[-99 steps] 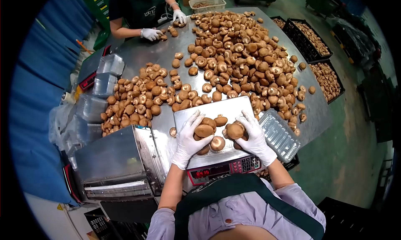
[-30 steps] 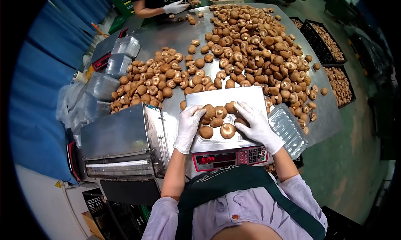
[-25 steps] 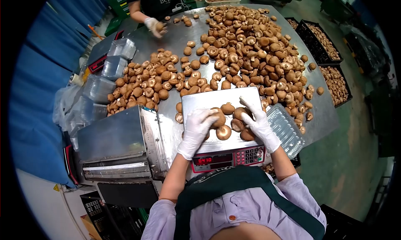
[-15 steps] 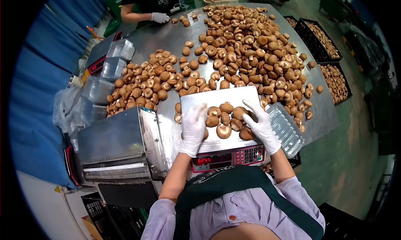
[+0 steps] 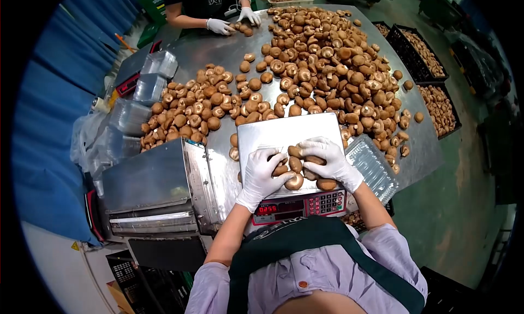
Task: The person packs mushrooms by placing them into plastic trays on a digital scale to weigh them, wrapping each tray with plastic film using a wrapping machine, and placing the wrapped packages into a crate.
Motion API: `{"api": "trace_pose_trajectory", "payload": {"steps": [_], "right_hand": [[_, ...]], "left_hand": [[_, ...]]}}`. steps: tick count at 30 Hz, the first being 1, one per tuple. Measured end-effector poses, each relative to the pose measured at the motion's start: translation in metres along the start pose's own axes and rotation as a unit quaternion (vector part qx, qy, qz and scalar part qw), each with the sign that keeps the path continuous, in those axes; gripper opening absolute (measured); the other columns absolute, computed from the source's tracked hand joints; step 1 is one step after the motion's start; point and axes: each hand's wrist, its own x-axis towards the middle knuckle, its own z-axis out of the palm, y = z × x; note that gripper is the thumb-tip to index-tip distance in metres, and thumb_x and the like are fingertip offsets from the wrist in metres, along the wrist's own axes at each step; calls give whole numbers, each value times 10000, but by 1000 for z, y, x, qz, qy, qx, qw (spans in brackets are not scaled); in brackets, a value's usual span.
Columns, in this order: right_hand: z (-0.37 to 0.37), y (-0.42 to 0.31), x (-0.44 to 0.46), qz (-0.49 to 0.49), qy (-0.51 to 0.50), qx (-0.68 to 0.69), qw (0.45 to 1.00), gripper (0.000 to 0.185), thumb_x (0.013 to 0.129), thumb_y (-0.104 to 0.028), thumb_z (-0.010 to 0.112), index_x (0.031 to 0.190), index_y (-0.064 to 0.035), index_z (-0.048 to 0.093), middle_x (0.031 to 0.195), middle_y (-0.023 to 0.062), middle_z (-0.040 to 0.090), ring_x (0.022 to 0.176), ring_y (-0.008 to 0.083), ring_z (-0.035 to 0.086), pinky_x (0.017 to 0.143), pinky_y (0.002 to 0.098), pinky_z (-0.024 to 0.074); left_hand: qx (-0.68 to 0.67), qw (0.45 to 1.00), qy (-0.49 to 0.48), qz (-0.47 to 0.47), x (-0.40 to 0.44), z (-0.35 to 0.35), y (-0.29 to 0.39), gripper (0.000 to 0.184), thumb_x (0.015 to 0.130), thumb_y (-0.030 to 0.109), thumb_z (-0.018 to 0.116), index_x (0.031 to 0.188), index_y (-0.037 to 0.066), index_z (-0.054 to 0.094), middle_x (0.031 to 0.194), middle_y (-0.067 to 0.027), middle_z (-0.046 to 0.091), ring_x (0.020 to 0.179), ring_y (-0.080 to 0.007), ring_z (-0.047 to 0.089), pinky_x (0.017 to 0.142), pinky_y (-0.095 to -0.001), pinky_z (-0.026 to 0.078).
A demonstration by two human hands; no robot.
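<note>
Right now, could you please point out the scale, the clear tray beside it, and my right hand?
Scale (image 5: pixel 295 129): head view, bare far part of its metal top.
Clear tray (image 5: pixel 373 167): head view, middle of its clear surface.
Right hand (image 5: pixel 334 162): head view, gloved back of the hand.

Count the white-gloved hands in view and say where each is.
4. Person's left hand and person's right hand: at mushrooms on the scale. Co-worker's right hand and co-worker's left hand: by other mushrooms across the table.
</note>
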Motion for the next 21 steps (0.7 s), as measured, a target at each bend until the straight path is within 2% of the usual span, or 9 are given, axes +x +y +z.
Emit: {"api": "trace_pose_trajectory", "payload": {"steps": [2, 5, 6, 8, 10, 12, 15, 18, 21], "right_hand": [[-2, -3, 0, -29, 16, 27, 999, 267, 694, -121, 736, 942, -71, 652, 971, 86, 665, 942, 272, 615, 823, 348, 499], [4, -5, 1, 37, 26, 25, 999, 238, 687, -122, 752, 890, -72, 639, 866, 73, 652, 853, 235, 620, 757, 317, 508], [5, -7, 2, 68, 28, 11, 997, 271, 702, -139, 748, 942, -67, 644, 880, 81, 647, 833, 246, 616, 754, 323, 505], [2, -12, 4, 91, 16, -4, 996, 307, 739, -160, 726, 1015, -54, 644, 926, 99, 647, 888, 237, 623, 785, 312, 500], [-3, -17, 2, 137, 41, 46, 989, 325, 760, -172, 711, 1052, -50, 637, 956, 108, 646, 929, 225, 619, 807, 302, 495], [-16, -22, -2, 202, 72, 102, 971, 344, 813, -196, 667, 1111, -31, 620, 1041, 114, 643, 1021, 194, 599, 876, 291, 473], [-42, -32, -12, 259, 142, 132, 946, 309, 851, -181, 620, 1117, -24, 623, 1073, 101, 643, 1024, 196, 591, 908, 305, 456], [-67, -43, -28, 320, 206, 124, 917, 258, 872, -124, 593, 1101, -13, 630, 1081, 82, 650, 993, 163, 596, 883, 275, 456], [-83, -35, -57, 362, 214, 108, 901, 237, 879, -118, 597, 1088, -11, 636, 1032, 55, 661, 933, 119, 602, 833, 241, 464]], "left_hand": [[21, 1000, 12, -16, -3, 6, 0, 507, 620, 342, 790, 1033, 85, 647, 1000, -92, 594, 935, -281, 571, 825, -385, 430], [44, 998, 5, -50, 6, 2, 7, 518, 636, 360, 779, 1051, 82, 643, 992, -109, 592, 920, -300, 568, 797, -387, 443], [44, 997, -12, -68, 11, -1, 9, 526, 640, 367, 774, 1062, 82, 642, 998, -119, 590, 919, -312, 566, 793, -393, 445], [64, 996, -29, -50, 11, -7, 7, 533, 666, 349, 757, 1108, 79, 631, 1067, -145, 585, 990, -326, 554, 841, -395, 448], [-46, 986, -101, -121, 12, -15, 3, 584, 720, 394, 709, 1195, 77, 590, 1207, -177, 546, 1113, -342, 505, 976, -406, 379], [-101, 977, -79, -170, 9, -29, 3, 565, 765, 366, 682, 1240, 84, 565, 1333, -183, 479, 1205, -321, 466, 1035, -380, 348], [-208, 954, 19, -213, 0, -44, -12, 471, 810, 260, 673, 1227, 69, 571, 1337, -160, 481, 1210, -278, 472, 1034, -357, 363], [-180, 945, 96, -256, -5, -65, -21, 328, 859, 210, 649, 1143, 48, 621, 1255, -134, 544, 1134, -239, 532, 985, -326, 409], [-133, 945, 109, -278, -16, -85, -29, 280, 877, 177, 629, 1104, 16, 625, 1140, -99, 606, 1074, -202, 565, 929, -299, 433]]}}
